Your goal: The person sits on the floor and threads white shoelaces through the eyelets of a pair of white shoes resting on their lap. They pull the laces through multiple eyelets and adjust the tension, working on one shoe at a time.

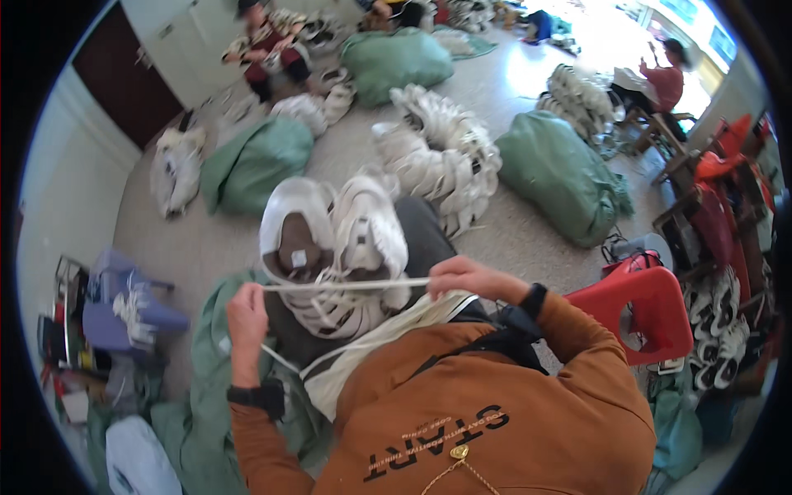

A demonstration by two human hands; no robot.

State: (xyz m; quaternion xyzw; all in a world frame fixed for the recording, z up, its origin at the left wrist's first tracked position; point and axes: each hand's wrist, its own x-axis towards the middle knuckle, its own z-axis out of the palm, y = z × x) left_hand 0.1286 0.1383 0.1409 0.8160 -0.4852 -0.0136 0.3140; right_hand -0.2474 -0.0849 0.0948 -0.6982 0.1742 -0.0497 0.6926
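Observation:
My left hand [246, 312] and my right hand [462, 276] pinch the two ends of a flat white shoelace [346, 285], stretched level between them. Just beyond the lace, on my lap, lies a white shoe upper [299, 235] with a brown inside, stacked with other white uppers [373, 231]. A bundle of loose white laces [375, 338] runs from my lap down toward my left wrist. Both sleeves are orange-brown, and each wrist has a black band.
Green sacks [569, 177] [252, 165] [394, 58] and heaps of white shoe uppers [441, 157] lie on the floor. A red plastic chair [652, 305] stands at my right, a blue stool [124, 301] at my left. Two other people sit working at the back.

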